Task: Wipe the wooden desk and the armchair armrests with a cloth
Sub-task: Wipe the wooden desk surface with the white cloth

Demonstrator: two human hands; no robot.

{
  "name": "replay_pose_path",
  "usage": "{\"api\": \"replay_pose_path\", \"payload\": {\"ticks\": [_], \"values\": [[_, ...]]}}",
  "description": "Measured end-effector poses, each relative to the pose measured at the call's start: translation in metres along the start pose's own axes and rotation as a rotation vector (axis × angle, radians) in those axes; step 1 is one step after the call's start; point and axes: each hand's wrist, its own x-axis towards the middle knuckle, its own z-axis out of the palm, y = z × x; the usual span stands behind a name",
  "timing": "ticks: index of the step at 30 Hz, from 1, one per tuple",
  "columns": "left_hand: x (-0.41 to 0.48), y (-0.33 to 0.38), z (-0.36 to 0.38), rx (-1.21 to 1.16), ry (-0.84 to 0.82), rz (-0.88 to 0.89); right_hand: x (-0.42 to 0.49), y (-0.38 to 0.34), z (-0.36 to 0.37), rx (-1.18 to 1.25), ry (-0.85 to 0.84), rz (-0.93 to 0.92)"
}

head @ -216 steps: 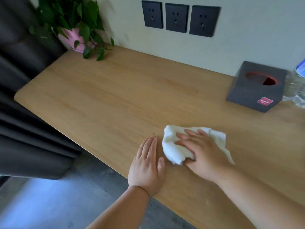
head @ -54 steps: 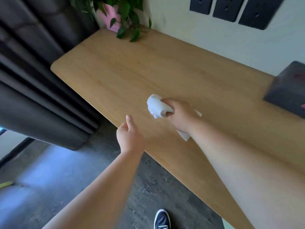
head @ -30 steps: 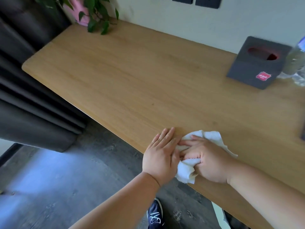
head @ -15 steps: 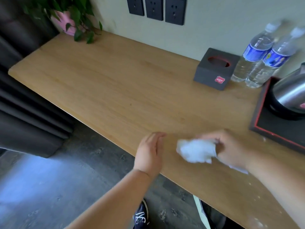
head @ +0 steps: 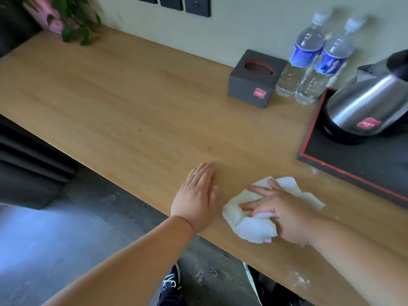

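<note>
The wooden desk runs from the left edge to the lower right. A crumpled white cloth lies near its front edge. My right hand presses down on the cloth with fingers spread over it and the thumb tucked into its folds. Just left of the cloth, my left hand rests flat on the bare wood with fingers together, holding nothing. No armchair is in view.
A dark tissue box and two water bottles stand at the back by the wall. A steel kettle sits on a black red-edged tray at right. A potted plant is far left; dark curtains hang beside the desk.
My right hand has set the cloth back flat on the desk near the front edge and spread over it. My left hand has laid flat on the wood. The view shifted right.
</note>
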Motion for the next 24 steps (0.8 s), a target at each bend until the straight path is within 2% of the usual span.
{"api": "replay_pose_path", "payload": {"ticks": [3,6,8,9,11,12,15,18,21,24], "values": [[-0.010,0.030,0.019,0.042,-0.011,-0.002,-0.045,0.016,-0.002,0.043,-0.033,0.093],[-0.018,0.056,0.037,0.040,-0.025,-0.005,-0.081,0.020,-0.015,0.211,0.013,0.299],[-0.021,0.066,0.047,0.056,-0.034,-0.004,-0.101,0.015,-0.031,0.467,0.159,0.340],[-0.020,0.069,0.049,0.063,-0.028,-0.013,-0.109,0.014,-0.040,0.544,0.321,0.331],[-0.020,0.072,0.050,0.075,-0.011,-0.022,-0.116,0.019,-0.057,0.417,0.590,0.359],[-0.020,0.073,0.049,0.078,-0.011,-0.017,-0.114,0.025,-0.062,0.289,0.642,0.376],[-0.022,0.075,0.046,0.080,-0.008,-0.012,-0.094,0.041,-0.049,-0.035,0.657,0.425],[-0.019,0.075,0.048,0.104,0.007,-0.018,-0.077,0.057,-0.016,-0.357,0.653,0.349],[-0.018,0.075,0.049,0.129,0.015,-0.023,-0.076,0.070,0.002,-0.352,0.681,0.375],[-0.018,0.074,0.050,0.135,0.013,-0.020,-0.074,0.066,0.004,-0.218,0.654,0.451]]}}
